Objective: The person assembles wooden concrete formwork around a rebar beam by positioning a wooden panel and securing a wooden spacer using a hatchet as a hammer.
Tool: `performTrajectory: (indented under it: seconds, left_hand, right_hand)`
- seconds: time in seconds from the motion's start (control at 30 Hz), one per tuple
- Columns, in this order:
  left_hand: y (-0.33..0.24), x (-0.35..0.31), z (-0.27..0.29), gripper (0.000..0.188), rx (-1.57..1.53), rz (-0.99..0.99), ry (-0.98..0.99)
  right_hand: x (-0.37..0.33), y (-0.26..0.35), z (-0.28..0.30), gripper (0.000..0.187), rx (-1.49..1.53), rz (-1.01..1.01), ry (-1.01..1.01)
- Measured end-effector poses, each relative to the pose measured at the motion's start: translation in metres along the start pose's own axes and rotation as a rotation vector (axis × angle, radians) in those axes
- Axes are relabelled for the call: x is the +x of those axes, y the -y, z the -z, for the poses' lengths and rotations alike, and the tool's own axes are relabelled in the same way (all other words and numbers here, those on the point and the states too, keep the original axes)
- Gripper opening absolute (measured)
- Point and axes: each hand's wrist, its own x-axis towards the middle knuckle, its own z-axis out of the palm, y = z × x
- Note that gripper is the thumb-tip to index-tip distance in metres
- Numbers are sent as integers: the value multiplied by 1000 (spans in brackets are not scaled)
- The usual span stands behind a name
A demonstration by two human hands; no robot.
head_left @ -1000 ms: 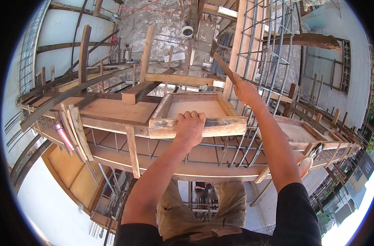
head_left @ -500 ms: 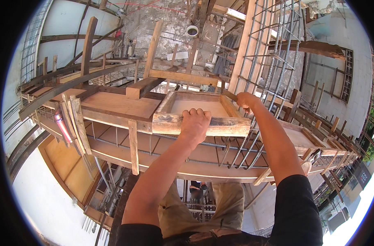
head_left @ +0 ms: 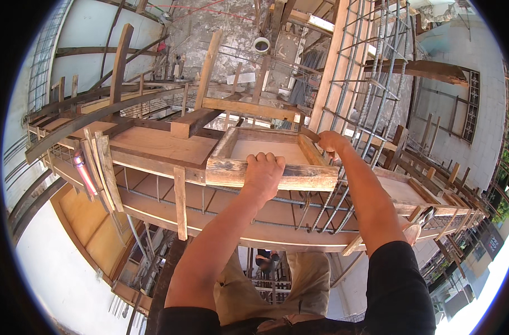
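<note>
Two bare forearms [head_left: 223,231] reach ahead, the left slanting in from seven o'clock, the right from five. At the middle of the dial sits a wooden frame [head_left: 307,176]. The left hand [head_left: 264,172] is curled over its near board, knuckles up, fingers bent down; the thumb is hidden. The right hand [head_left: 333,144] is between two and three o'clock of the frame, closed round a hammer [head_left: 309,134] whose handle points toward ten; whether that hand touches the frame, I cannot tell. Steel bars [head_left: 377,84] rise toward one o'clock from it.
</note>
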Motion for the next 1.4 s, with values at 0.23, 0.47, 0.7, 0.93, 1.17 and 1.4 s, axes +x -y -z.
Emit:
performTrajectory:
  seconds: [0.23,0.47,0.7,0.93,1.17,1.4]
  left_hand:
    - [4,-11,-9,50,9,19,41]
    - [2,-4,-1,51,-1,-7,14]
    - [4,-7,-4,51,1,-7,72]
    - [-1,-3,0,51,-8,-34,68]
    - [6,-14,-6,49,11,-22,126]
    - [3,-6,-6,46,8,-23,29]
  right_hand:
    - [-59,25,76,32,283,273,-316]
    - [-15,5,11,38,-15,43,91]
    - [-47,20,88,32,346,72,-204]
    - [3,-2,10,43,-29,237,-681]
    - [-27,30,24,38,331,-2,73]
    - [-14,10,35,44,-226,192,-842]
